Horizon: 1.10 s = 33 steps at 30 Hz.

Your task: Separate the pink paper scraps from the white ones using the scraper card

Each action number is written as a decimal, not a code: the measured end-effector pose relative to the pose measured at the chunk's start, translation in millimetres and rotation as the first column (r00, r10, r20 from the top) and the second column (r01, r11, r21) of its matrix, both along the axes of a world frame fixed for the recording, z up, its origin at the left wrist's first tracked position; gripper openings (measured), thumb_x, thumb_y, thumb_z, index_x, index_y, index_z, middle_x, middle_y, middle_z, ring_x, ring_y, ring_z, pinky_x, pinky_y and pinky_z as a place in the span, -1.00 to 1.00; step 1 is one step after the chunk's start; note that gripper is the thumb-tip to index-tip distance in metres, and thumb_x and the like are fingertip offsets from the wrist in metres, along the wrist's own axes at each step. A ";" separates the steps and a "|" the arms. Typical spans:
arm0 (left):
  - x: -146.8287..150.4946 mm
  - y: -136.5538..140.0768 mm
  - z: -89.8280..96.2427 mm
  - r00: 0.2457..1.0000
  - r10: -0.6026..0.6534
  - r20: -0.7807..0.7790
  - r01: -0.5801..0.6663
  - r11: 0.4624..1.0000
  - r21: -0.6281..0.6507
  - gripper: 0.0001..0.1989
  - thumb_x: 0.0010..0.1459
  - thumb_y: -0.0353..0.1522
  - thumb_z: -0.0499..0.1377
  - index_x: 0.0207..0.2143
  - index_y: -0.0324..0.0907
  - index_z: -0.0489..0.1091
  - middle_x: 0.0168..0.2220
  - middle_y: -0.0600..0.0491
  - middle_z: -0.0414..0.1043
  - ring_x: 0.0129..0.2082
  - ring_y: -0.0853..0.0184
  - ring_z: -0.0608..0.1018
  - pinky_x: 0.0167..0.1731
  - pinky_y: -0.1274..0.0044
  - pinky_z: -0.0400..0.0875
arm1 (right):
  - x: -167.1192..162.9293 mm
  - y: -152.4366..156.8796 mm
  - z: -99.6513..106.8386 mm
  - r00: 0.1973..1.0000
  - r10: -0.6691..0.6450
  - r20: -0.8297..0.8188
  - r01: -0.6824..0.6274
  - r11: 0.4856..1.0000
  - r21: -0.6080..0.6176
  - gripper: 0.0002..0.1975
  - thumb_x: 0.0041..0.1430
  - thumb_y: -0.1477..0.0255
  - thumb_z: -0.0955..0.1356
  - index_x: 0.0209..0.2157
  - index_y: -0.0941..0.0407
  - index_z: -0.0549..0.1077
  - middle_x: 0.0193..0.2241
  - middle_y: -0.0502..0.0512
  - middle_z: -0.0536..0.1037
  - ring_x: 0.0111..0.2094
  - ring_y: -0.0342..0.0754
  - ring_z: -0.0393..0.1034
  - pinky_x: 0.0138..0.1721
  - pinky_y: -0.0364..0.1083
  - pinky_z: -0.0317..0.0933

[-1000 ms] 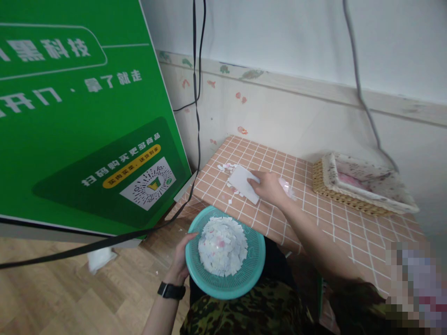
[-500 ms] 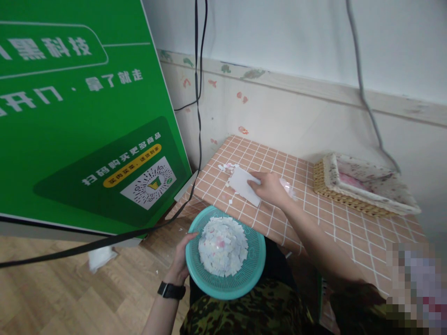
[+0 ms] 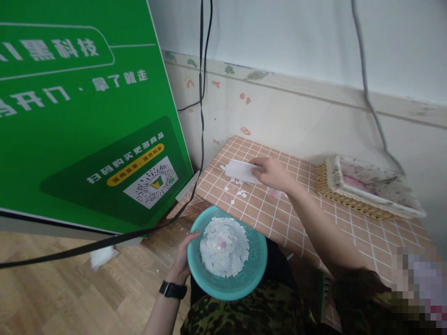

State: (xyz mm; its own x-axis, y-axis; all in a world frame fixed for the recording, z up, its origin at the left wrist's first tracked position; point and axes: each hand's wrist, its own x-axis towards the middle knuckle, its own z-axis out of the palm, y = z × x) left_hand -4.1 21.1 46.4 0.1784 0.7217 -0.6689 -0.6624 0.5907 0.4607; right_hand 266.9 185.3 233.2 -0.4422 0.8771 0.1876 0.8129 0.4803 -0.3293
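Observation:
My left hand [image 3: 184,258] grips the left rim of a round teal plastic basket [image 3: 226,293], held just below the table's front edge. A heap of small white paper scraps [image 3: 223,260] fills its middle, with a pinkish patch on top. Over the table, my right hand [image 3: 274,173] is closed on a white card [image 3: 242,171], pinched at its right end. Loose paper scraps [image 3: 239,191] lie on the tablecloth in front of the card and at its left end. A pinkish, clear item [image 3: 277,191] rests under my right wrist, partly hidden.
The table has a brown checked cloth [image 3: 335,232]. A wicker basket with a floral lining [image 3: 370,188] stands at the back right. To the left is a green cabinet [image 3: 87,153], with a black cable [image 3: 139,235] hanging across. White plastic [image 3: 104,257] lies on the floor.
My right hand has moved the card back toward the wall and turned it, uncovering scraps on the near side. My left hand still grips the teal basket.

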 end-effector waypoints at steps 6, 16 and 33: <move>1.2 -0.7 2.0 1.000 0.015 -0.001 -0.015 1.000 0.016 -0.81 0.00 -0.37 0.21 -0.37 -0.34 0.52 -0.45 -0.09 0.60 -0.46 0.19 0.60 -0.33 0.39 0.47 | -17.7 6.4 8.4 0.983 0.094 0.157 -0.092 0.996 -0.019 -0.73 -0.03 0.53 0.25 -0.30 0.17 0.52 -0.40 0.13 0.56 -0.42 -0.08 0.36 -0.40 -0.14 0.08; 4.2 -0.4 6.7 1.000 0.030 -0.004 -0.030 0.999 -0.029 -0.86 -0.01 -0.40 0.21 -0.41 -0.30 0.52 -0.48 -0.06 0.60 -0.49 0.19 0.60 -0.35 0.39 0.48 | -22.4 -4.7 -7.5 0.962 0.168 0.215 -0.159 0.986 -0.058 -0.74 -0.06 0.58 0.23 -0.35 0.16 0.51 -0.47 0.13 0.53 -0.47 -0.11 0.34 -0.41 -0.14 0.07; 1.3 -0.7 -3.7 0.999 0.025 0.020 -0.025 1.000 -0.007 -0.84 -0.02 -0.37 0.22 -0.40 -0.31 0.52 -0.50 -0.06 0.59 -0.50 0.20 0.59 -0.38 0.42 0.46 | -15.1 3.6 5.9 0.941 0.088 0.326 -0.085 0.996 -0.024 -0.81 -0.13 0.55 0.25 -0.49 0.13 0.50 -0.56 0.11 0.48 -0.50 -0.08 0.32 -0.46 -0.12 0.03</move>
State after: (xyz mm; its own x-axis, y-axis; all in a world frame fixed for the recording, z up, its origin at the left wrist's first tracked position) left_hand -2.8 20.4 42.7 0.1741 0.7217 -0.6699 -0.6863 0.5768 0.4430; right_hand 251.8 189.0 239.1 -0.5524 0.8335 0.0124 0.8318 0.5521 -0.0573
